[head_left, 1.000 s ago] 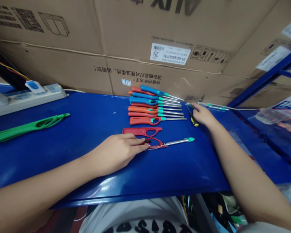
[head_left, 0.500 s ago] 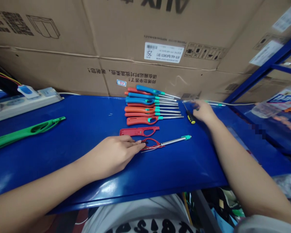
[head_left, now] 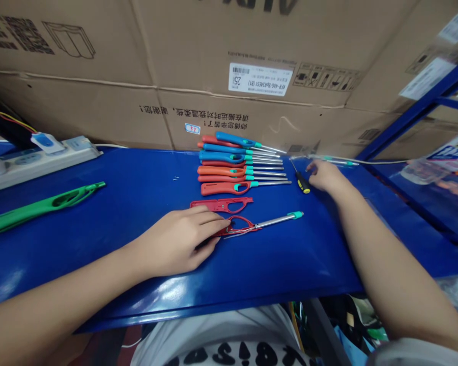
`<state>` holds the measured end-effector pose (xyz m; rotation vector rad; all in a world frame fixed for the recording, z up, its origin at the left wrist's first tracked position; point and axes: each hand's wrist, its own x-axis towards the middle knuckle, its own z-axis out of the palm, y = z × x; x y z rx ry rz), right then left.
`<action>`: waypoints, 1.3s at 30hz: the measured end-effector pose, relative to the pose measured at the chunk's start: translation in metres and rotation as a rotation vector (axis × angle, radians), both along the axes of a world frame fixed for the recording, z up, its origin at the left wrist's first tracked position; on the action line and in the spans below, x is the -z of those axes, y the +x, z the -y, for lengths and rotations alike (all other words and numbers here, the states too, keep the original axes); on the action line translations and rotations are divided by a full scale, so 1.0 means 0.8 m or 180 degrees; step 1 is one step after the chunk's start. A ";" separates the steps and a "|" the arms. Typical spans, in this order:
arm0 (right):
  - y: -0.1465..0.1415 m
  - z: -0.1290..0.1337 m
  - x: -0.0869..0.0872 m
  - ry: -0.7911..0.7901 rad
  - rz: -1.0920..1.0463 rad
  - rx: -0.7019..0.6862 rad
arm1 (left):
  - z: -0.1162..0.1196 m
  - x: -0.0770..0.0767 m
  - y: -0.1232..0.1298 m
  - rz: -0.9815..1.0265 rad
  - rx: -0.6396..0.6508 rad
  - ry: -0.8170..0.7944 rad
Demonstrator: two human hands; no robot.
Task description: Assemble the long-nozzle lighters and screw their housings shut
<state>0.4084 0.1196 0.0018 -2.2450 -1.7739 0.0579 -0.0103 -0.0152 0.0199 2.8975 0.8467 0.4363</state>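
Left hand [head_left: 177, 241] lies half open on the blue workbench [head_left: 290, 269], its fingertips at the red lighter frame [head_left: 238, 226], whose steel wand points toward 3 o'clock. From here I cannot tell whether that hand actually grips it. A red lighter shell [head_left: 221, 205] sits just past the frame at 12 o'clock, then a row of red and blue lighters [head_left: 229, 165]. Right hand [head_left: 325, 177], loosely curled, holds nothing, with a yellow-and-black screwdriver [head_left: 302, 183] just beside it at 9 o'clock.
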 end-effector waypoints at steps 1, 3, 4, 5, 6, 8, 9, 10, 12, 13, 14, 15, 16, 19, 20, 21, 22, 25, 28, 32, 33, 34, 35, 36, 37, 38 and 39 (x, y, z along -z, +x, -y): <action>-0.005 0.003 -0.004 -0.0055 0.0020 0.0065 | 0.000 0.000 0.000 0.0013 -0.0027 -0.0027; -0.012 0.010 -0.012 -0.0118 0.0073 0.0230 | -0.001 0.000 0.001 0.0071 -0.0072 -0.0062; -0.014 0.013 -0.016 -0.0138 0.0099 0.0315 | -0.001 0.000 0.002 0.0124 -0.0106 -0.0078; -0.015 0.016 -0.019 -0.0154 0.0121 0.0392 | -0.001 0.000 0.002 0.0194 -0.0154 -0.0097; -0.015 0.018 -0.022 -0.0174 0.0134 0.0457 | -0.002 0.000 0.003 0.0270 -0.0206 -0.0111; -0.014 0.021 -0.025 -0.0233 0.0122 0.0552 | -0.002 0.000 0.003 0.0391 -0.0298 -0.0122; -0.013 0.022 -0.026 -0.0264 0.0093 0.0578 | -0.002 -0.001 0.003 0.0422 -0.0323 -0.0123; -0.014 0.022 -0.028 -0.0280 0.0054 0.0586 | -0.002 -0.001 0.004 0.0428 -0.0325 -0.0125; -0.018 0.024 -0.033 -0.0236 0.0009 0.0537 | -0.002 -0.001 0.004 0.0425 -0.0307 -0.0127; -0.023 0.026 -0.037 -0.0099 -0.0056 0.0448 | -0.002 -0.001 0.005 0.0426 -0.0300 -0.0135; -0.029 0.029 -0.042 0.0088 -0.0146 0.0318 | -0.002 0.000 0.005 0.0427 -0.0296 -0.0145; -0.038 0.033 -0.047 0.0317 -0.0253 0.0144 | -0.002 0.001 0.006 0.0428 -0.0290 -0.0149; -0.048 0.038 -0.052 0.0677 -0.0647 -0.0157 | -0.002 0.002 0.006 0.0427 -0.0285 -0.0150; -0.084 0.055 -0.060 0.0382 -0.1621 -0.0977 | -0.003 0.004 0.006 0.0407 -0.0271 -0.0144; -0.096 0.061 -0.059 0.0071 -0.2052 -0.1346 | -0.003 0.004 0.006 0.0398 -0.0266 -0.0142; -0.108 0.067 -0.056 -0.0230 -0.2314 -0.1652 | -0.004 0.004 0.006 0.0385 -0.0264 -0.0142; -0.118 0.072 -0.052 -0.0536 -0.2447 -0.1906 | -0.004 0.005 0.006 0.0371 -0.0265 -0.0141; -0.140 0.081 -0.036 -0.0991 -0.2389 -0.2371 | -0.004 0.005 0.006 0.0362 -0.0269 -0.0123; -0.148 0.085 -0.025 -0.1112 -0.2162 -0.2625 | -0.005 0.006 0.005 0.0382 -0.0266 -0.0125; -0.146 0.087 -0.024 -0.1100 -0.2182 -0.2580 | -0.007 0.008 0.005 0.0373 -0.0246 -0.0146; -0.146 0.087 -0.025 -0.1070 -0.2182 -0.2563 | -0.007 0.008 0.005 0.0369 -0.0240 -0.0151; -0.145 0.088 -0.026 -0.1023 -0.2168 -0.2556 | -0.008 0.008 0.005 0.0363 -0.0234 -0.0157; -0.145 0.088 -0.027 -0.0968 -0.2147 -0.2562 | -0.008 0.008 0.006 0.0356 -0.0227 -0.0161; -0.144 0.088 -0.028 -0.0905 -0.2133 -0.2573 | -0.008 0.008 0.006 0.0348 -0.0222 -0.0166; -0.144 0.089 -0.030 -0.0854 -0.2125 -0.2588 | -0.008 0.008 0.007 0.0340 -0.0217 -0.0169; -0.144 0.089 -0.031 -0.0825 -0.2116 -0.2607 | -0.008 0.008 0.007 0.0334 -0.0211 -0.0170; -0.143 0.090 -0.032 -0.0818 -0.2094 -0.2637 | -0.008 0.007 0.007 0.0328 -0.0206 -0.0167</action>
